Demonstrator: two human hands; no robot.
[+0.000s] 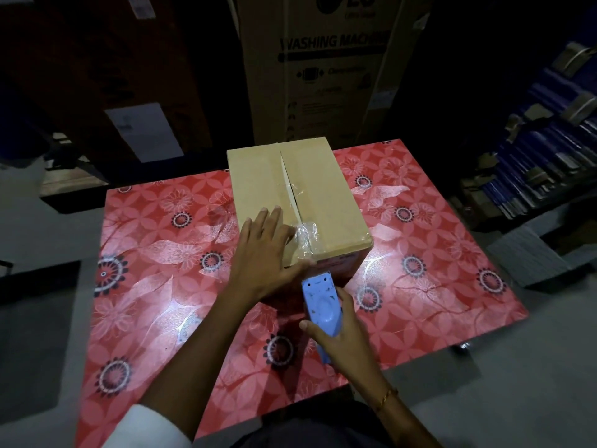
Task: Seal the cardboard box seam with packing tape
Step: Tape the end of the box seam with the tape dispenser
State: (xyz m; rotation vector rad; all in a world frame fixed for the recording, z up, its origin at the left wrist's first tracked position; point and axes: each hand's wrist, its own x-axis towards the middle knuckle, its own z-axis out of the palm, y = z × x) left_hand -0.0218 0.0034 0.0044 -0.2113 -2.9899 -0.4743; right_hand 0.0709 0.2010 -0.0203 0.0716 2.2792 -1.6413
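Observation:
A brown cardboard box [326, 195] stands on a red floral table [155, 286], its top flaps meeting at a centre seam [289, 185]. Clear packing tape [305, 234] lies wrinkled over the near end of the seam and down the front edge. My left hand [263, 253] rests flat on the box's near left top, fingers spread, thumb pressing the tape at the front edge. My right hand [342, 337] grips a blue tape dispenser [321, 305], held against the box's front face just below the top edge.
A tall washing machine carton [323, 69] stands behind the table. Dark boxes with white labels [142, 130] are at the back left. Stacked blue bundles [549, 150] fill the right side. A grey block [529, 257] lies on the floor to the right.

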